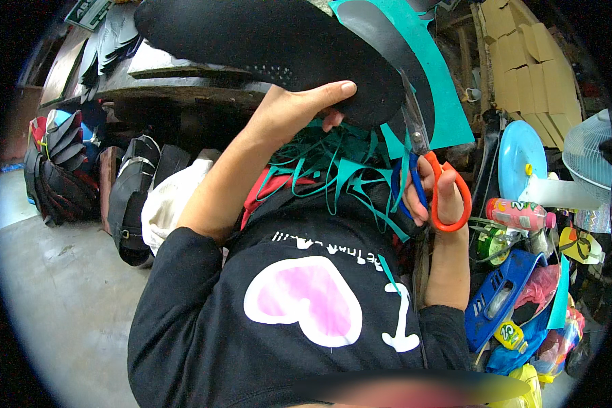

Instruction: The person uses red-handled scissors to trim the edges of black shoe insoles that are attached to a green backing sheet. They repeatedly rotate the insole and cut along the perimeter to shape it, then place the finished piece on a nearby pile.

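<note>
Grip: left hand (pixel 296 109) clasping black sole (pixel 272 44) | right hand (pixel 425 194) grasping scissors (pixel 420 141), tips up | sole's long axis: upper-left to lower-right

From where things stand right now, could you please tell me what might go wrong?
The metal scissors with orange and blue handles, in the right hand, lie by the edge of the black sole-shaped piece; a slip might nick it. The left hand grips that piece with its thumb pointing toward the scissors, so it could get cut. Thin, loose teal strips below might snag the scissors.
</note>
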`<state>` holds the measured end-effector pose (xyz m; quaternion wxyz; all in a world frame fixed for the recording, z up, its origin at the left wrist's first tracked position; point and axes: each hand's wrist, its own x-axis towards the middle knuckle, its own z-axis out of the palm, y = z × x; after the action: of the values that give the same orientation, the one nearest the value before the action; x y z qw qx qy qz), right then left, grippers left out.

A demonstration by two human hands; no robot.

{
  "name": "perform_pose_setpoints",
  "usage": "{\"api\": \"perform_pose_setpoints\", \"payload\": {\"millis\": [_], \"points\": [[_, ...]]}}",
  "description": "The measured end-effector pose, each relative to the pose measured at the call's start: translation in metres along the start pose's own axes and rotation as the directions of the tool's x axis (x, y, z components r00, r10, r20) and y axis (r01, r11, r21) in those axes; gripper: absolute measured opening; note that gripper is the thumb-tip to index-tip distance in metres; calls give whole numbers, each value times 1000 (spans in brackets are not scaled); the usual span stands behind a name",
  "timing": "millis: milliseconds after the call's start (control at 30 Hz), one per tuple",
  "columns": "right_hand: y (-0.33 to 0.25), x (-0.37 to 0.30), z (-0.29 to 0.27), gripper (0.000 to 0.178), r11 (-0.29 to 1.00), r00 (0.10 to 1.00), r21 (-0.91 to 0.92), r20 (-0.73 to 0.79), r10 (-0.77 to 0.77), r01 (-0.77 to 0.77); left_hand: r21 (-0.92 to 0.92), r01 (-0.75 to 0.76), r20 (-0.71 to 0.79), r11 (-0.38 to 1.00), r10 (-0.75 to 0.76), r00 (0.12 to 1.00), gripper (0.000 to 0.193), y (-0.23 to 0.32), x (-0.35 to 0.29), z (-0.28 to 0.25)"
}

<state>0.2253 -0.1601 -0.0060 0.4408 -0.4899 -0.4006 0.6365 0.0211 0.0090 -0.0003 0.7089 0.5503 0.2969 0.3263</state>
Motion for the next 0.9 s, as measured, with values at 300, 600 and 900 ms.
{"api": "perform_pose_setpoints", "payload": {"millis": [300, 600, 900], "points": [[7, 10, 15, 102, 990, 990, -27, 18, -136, 137, -87, 12, 15, 996, -10, 1000, 19, -11, -8, 17], [-2, 2, 11, 99, 990, 995, -110, -16, -96, 93, -36, -22, 64, 999, 25, 998, 20, 0, -5, 10], [5, -5, 5, 86, 993, 1000, -120, -20, -18, 16, 98, 5, 40, 995, -9, 999, 20, 7, -9, -7]]}}
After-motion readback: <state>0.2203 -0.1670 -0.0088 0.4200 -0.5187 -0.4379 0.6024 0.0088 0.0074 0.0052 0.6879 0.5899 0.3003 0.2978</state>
